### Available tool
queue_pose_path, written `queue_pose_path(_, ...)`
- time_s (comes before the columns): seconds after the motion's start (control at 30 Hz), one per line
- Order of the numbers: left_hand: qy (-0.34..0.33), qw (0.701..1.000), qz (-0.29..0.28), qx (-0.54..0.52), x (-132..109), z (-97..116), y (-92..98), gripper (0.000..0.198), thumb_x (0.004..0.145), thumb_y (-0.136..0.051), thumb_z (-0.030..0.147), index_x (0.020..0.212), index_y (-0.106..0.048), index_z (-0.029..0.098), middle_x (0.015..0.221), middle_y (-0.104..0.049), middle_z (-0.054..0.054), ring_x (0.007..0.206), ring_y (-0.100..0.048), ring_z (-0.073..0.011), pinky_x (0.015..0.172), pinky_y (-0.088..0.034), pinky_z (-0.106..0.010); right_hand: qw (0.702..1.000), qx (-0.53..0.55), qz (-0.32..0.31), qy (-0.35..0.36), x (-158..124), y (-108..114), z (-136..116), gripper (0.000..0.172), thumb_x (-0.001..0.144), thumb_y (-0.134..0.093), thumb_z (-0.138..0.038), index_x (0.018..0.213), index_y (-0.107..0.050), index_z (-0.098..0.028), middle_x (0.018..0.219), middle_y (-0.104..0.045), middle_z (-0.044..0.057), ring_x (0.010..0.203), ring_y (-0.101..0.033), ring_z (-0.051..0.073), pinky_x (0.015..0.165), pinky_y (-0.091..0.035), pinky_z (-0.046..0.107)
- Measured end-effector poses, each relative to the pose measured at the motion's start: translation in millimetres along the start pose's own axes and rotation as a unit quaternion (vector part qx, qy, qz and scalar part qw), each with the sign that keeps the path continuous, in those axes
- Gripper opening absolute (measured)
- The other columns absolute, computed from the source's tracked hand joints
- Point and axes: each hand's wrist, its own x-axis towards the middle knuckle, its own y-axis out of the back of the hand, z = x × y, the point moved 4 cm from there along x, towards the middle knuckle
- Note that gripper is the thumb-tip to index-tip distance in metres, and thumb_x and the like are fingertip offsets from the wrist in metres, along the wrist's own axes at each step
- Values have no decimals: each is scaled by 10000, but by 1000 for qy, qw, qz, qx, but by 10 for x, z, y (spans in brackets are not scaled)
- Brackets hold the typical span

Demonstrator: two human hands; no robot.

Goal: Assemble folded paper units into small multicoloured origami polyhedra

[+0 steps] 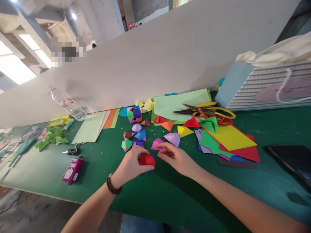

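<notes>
My left hand (pixel 133 164), with a dark beaded bracelet at the wrist, holds a red folded paper piece (pixel 146 160) between thumb and fingers; a bit of blue paper shows under it. To its right, my right hand (pixel 178 159) is raised with fingers apart and slightly curled, holding nothing visible. Just behind its fingertips lies a pink folded piece (pixel 157 143), beside a lilac one (pixel 173 139). Beyond my left hand are a green folded piece (pixel 126 144), a blue one (pixel 140 135) and a brown one (pixel 128 135). A yellow piece (pixel 184 131) lies farther right.
Scissors (pixel 224 114) rest on pale green sheets (pixel 179 103). Coloured sheets (pixel 230 137) lie at right, near a dark tablet-like device (pixel 289 158) and a striped bag (pixel 269 85). At left are a plastic bottle (pixel 70 105), keys (pixel 73 150) and a purple case (pixel 72 170). A white partition (pixel 145 61) stands behind.
</notes>
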Motion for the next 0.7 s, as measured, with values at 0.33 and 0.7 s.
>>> queue_pose_path(0.33, 47, 984, 149, 90, -388, -610, 289, 444, 689, -761, 412, 1075, -619, 244, 1210, -578, -82, 1151, -527, -291, 885, -497, -428, 977, -180, 67, 89, -3, 81, -9, 247, 880, -517, -357, 1080, -599, -236, 862, -693, 34, 529, -562, 129, 511, -492, 277)
queue_pose_path(0.7, 29, 965, 183, 187, -328, -785, 331, 403, 735, -715, 278, 1114, -582, 238, 1194, -540, -87, 1120, -524, -281, 907, -493, -461, 938, -241, 187, 165, 25, 312, -65, 180, 900, -494, -345, 984, -599, -225, 769, -655, 23, 477, -481, 121, 479, -422, 273)
